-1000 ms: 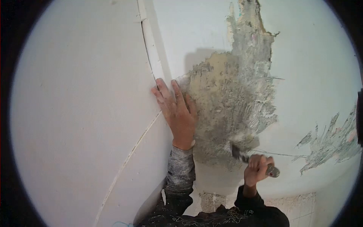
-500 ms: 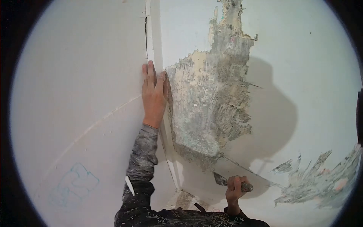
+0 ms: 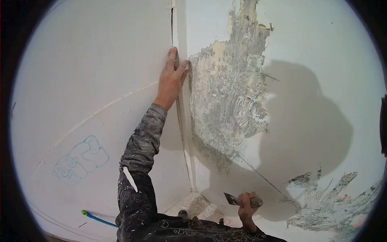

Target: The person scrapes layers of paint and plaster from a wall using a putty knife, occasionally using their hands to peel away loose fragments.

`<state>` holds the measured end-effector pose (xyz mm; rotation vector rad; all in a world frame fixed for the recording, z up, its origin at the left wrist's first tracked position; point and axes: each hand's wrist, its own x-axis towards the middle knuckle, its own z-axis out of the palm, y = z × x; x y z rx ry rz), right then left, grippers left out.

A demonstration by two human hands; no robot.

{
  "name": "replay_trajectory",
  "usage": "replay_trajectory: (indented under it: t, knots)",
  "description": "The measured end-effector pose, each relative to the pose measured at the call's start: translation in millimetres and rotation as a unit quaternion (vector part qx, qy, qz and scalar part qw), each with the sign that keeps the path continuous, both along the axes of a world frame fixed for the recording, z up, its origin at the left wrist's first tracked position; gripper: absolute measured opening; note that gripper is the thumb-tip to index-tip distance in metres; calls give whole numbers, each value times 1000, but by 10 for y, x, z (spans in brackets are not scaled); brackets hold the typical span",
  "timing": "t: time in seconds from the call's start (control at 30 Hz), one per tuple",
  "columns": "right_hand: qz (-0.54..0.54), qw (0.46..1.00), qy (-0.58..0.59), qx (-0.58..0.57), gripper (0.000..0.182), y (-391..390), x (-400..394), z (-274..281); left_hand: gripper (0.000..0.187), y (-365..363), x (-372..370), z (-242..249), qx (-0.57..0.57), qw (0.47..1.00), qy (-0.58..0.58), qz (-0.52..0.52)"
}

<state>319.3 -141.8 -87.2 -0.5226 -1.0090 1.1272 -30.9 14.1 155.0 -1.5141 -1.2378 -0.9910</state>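
Observation:
My left hand (image 3: 171, 80) rests on the white strip (image 3: 182, 121) in the wall corner, its fingers pointing up and the thumb apart from them, beside the bare patch. Nothing shows in it. Lower right, my right hand (image 3: 246, 206) is wrapped round the handle of a scraper (image 3: 231, 199), whose dark blade points left and is clear of the patch. The rough grey and cream patch (image 3: 225, 97) runs up the right wall, where the paint is off. A thin dark gap shows in the corner above my left fingertips.
A second scraped area (image 3: 334, 205) lies at the lower right, with a thin line leading to it. Blue drawing marks (image 3: 82, 157) are on the left wall. A blue tube with a green end (image 3: 98, 219) shows at the lower left, and debris (image 3: 195, 203) lies in the bottom corner.
The view has shifted, bringing the blue tube into sight. My left hand sits slightly higher along the corner, its fingers closer together. The scraper in my right hand has moved away from the patch's lower edge.

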Motion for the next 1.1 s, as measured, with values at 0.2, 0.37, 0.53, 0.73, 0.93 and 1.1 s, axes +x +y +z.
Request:
replay_trajectory:
  t: [0.2,0.37,0.53,0.73,0.93,1.1]
  knots:
    - [24,999,-38,3,28,-93,72,-104,16,-7,1,8,-15,997,-42,-58]
    - [31,999,-38,-16,28,-70,37,-100,15,-84,-33,-93,-19,999,-14,-40]
    - [25,999,-42,-19,27,-33,-127,-81,13,-245,10,-345,-20,999,36,-9]
    - [56,997,-44,32,26,-47,-254,62,35,-505,545,-2943,-387,844,94,-360]
    - [1,991,-128,46,23,-80,-163,-177,37,-2021,315,-6394,-863,497,-74,-46]
    - [-33,979,-199,-26,15,-91,16,-658,30,-2066,76,-6488,-839,481,-240,83]
